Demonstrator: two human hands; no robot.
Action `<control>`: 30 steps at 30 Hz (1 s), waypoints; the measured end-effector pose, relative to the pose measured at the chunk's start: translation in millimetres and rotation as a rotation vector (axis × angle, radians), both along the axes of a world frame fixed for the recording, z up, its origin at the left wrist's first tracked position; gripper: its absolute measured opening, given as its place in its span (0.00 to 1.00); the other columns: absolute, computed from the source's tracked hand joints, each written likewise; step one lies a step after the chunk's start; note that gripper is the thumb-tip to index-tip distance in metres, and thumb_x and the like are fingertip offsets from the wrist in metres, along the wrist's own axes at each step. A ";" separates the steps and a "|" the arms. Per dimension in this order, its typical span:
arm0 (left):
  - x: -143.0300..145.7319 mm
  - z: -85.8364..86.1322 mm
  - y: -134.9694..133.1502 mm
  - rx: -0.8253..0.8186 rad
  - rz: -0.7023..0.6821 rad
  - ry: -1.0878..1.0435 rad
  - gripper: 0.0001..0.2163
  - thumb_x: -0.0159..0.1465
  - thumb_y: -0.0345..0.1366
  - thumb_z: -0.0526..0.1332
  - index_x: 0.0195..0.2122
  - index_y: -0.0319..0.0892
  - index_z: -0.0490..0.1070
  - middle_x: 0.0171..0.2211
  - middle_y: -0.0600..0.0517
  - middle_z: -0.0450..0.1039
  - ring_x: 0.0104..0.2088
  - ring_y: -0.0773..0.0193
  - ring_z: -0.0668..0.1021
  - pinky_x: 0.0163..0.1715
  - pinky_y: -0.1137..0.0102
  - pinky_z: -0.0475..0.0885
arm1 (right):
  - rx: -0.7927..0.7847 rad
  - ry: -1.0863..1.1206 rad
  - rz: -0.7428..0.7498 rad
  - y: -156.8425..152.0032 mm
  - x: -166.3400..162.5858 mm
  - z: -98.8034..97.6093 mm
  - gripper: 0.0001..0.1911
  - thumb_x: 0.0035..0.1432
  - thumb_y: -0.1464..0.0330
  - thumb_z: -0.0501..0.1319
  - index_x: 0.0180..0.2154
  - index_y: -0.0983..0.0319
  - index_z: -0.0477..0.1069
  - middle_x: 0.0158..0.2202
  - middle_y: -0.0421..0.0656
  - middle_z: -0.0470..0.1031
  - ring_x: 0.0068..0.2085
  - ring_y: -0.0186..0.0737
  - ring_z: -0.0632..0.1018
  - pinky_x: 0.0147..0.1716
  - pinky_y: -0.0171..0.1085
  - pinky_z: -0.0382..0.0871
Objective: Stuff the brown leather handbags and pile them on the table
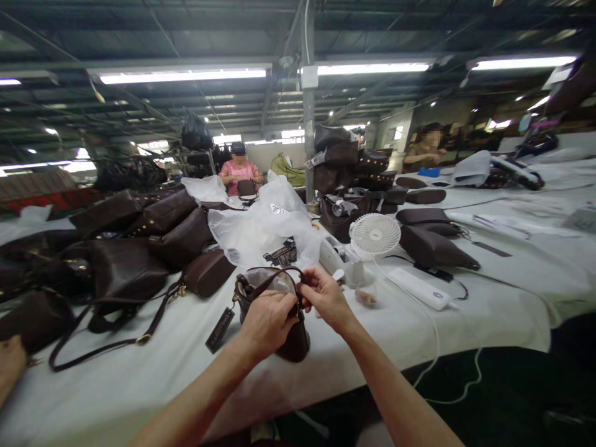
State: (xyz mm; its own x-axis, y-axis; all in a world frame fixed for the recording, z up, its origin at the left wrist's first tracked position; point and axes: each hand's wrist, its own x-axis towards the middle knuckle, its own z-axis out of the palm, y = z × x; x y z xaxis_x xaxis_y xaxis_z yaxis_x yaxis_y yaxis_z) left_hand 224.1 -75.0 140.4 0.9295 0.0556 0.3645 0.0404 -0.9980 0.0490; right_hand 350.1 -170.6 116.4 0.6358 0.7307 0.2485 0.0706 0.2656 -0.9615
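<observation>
A small dark brown handbag (295, 340) stands on the white-covered table in front of me, tilted a little, with its top open and pale lining showing. A black hang tag (220, 330) dangles from its left side. My left hand (269, 323) is closed on the bag's rim near the right end of the strap. Beside it, my right hand (322, 297) pinches the dark strap (291, 270) close to where it joins the bag. The fingertips nearly meet, and the exact joint between them is partly hidden.
Brown handbags (125, 267) are heaped on the left, one trailing a long strap. Clear plastic bags (265, 217) lie behind my bag. To the right are a white fan (375, 234), a white power strip (419, 288) and more brown bags (435, 248). Another person's hand (12, 366) shows at the left edge.
</observation>
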 end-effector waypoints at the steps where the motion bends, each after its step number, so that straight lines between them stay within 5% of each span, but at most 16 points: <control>1: 2.3 -0.8 0.4 -0.024 0.017 0.036 0.05 0.60 0.32 0.63 0.36 0.41 0.68 0.35 0.49 0.77 0.38 0.57 0.78 0.40 0.64 0.73 | 0.004 -0.034 0.008 0.7 -1.2 0.4 0.11 0.49 0.64 0.62 0.34 0.60 0.64 0.24 0.33 0.69 0.18 0.28 0.69 0.13 0.28 0.65; 5: 6.4 0.2 4.9 -0.069 0.044 0.119 0.10 0.59 0.31 0.64 0.41 0.42 0.67 0.40 0.48 0.77 0.44 0.55 0.77 0.45 0.64 0.72 | 0.000 -0.189 -0.015 1.3 -3.3 5.2 0.07 0.53 0.66 0.60 0.35 0.59 0.65 0.22 0.33 0.68 0.17 0.29 0.70 0.13 0.29 0.65; 9: 7.0 -1.3 3.9 -0.023 0.061 0.130 0.12 0.58 0.29 0.64 0.43 0.42 0.67 0.42 0.48 0.74 0.45 0.56 0.76 0.44 0.65 0.72 | 0.042 -0.078 0.012 -2.6 -2.2 9.8 0.10 0.52 0.63 0.62 0.34 0.59 0.63 0.21 0.32 0.67 0.17 0.29 0.71 0.14 0.28 0.66; 16: 10.4 -9.5 -9.0 0.132 0.183 0.064 0.14 0.59 0.42 0.65 0.41 0.39 0.69 0.40 0.45 0.72 0.42 0.51 0.75 0.39 0.61 0.72 | 0.064 0.017 0.020 -15.9 -0.8 11.5 0.15 0.48 0.60 0.66 0.33 0.60 0.64 0.22 0.32 0.67 0.18 0.28 0.71 0.14 0.28 0.67; 19: 10.9 -8.3 -3.6 0.089 0.142 0.085 0.07 0.66 0.36 0.56 0.40 0.39 0.69 0.38 0.46 0.74 0.41 0.55 0.76 0.39 0.65 0.71 | 0.065 0.001 0.057 -20.6 -0.5 9.4 0.15 0.49 0.60 0.66 0.32 0.60 0.64 0.20 0.31 0.67 0.18 0.28 0.70 0.14 0.28 0.67; 22: 12.0 -3.2 0.4 0.024 0.157 0.100 0.11 0.70 0.35 0.50 0.38 0.39 0.70 0.36 0.47 0.76 0.38 0.57 0.78 0.37 0.67 0.70 | 0.060 -0.008 0.074 -22.5 -0.7 5.6 0.14 0.51 0.60 0.65 0.33 0.60 0.64 0.19 0.32 0.67 0.18 0.29 0.69 0.14 0.28 0.66; 30: 28.3 13.7 -4.4 -0.129 0.317 0.182 0.10 0.64 0.34 0.54 0.35 0.40 0.74 0.34 0.46 0.77 0.35 0.57 0.78 0.35 0.67 0.69 | -0.055 -0.349 0.064 -23.0 -11.8 14.9 0.04 0.53 0.69 0.61 0.34 0.60 0.68 0.20 0.33 0.68 0.20 0.31 0.72 0.17 0.30 0.66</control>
State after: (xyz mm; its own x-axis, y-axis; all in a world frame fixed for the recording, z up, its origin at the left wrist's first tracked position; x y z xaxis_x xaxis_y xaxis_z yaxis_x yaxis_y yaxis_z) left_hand 252.4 -79.4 154.1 0.9077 0.3850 0.1666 0.3653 -0.9207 0.1373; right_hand 338.3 -193.6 131.2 0.4721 0.7848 0.4016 0.3823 0.2282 -0.8954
